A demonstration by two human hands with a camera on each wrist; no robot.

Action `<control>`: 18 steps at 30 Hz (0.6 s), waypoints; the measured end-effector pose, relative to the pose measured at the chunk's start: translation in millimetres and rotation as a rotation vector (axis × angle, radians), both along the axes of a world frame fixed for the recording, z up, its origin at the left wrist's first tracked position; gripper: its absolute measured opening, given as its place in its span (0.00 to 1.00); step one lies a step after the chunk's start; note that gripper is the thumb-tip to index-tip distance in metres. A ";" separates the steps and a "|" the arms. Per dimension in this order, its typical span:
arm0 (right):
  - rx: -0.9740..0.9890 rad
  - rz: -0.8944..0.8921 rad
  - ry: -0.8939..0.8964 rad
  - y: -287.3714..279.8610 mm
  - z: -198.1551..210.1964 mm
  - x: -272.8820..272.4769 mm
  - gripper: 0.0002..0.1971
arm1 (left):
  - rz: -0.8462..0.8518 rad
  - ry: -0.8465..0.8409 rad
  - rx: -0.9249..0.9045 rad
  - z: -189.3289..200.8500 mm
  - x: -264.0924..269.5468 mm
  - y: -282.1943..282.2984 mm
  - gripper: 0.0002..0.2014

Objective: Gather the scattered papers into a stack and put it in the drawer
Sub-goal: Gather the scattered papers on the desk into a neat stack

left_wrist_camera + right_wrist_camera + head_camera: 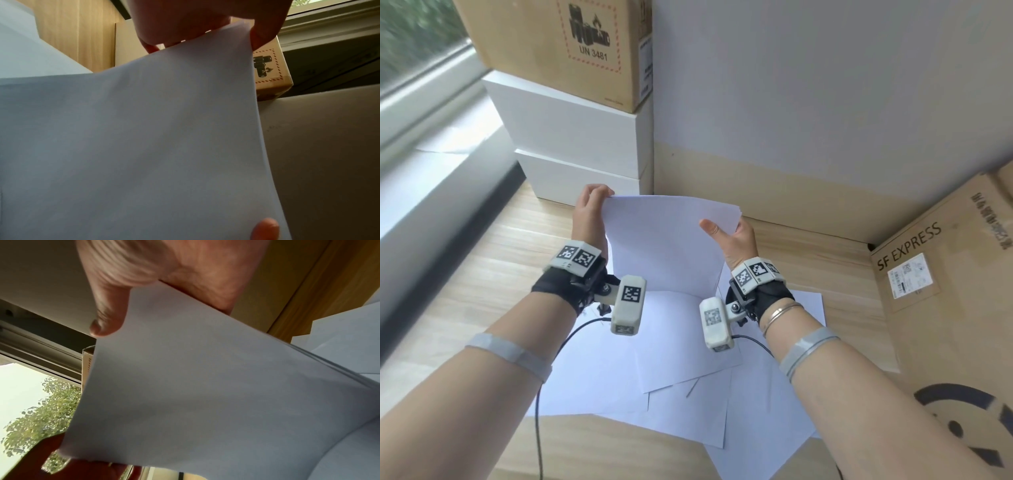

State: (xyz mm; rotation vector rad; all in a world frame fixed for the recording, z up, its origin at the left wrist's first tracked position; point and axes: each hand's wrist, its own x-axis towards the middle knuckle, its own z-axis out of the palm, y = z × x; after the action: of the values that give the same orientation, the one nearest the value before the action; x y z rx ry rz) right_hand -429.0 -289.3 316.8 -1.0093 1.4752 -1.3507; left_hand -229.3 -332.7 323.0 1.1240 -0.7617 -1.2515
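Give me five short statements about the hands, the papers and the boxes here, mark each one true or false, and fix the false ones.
1. Both hands hold one bundle of white paper sheets. True: the left hand grips its upper left corner and the right hand its right edge.
2. Every sheet has been gathered. False: loose white sheets lie scattered on the light wooden table.
3. The brown cardboard box marked UN 3481 sits on stacked white boxes. True.
4. The held bundle lies flat on the table. False: it is raised, standing nearly upright.
5. The brown SF EXPRESS cardboard box is on the left. False: it is on the right.
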 end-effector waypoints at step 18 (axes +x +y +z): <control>0.293 0.102 0.038 19.2 -10.8 -5.0 0.20 | -0.479 -0.476 0.185 -90.3 30.6 20.6 0.18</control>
State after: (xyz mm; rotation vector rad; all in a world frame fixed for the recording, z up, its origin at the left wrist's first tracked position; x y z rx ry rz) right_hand -434.0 -270.1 306.1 -0.9103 1.5731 -1.0126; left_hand -198.7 -312.1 232.7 1.4719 -1.3528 -1.4881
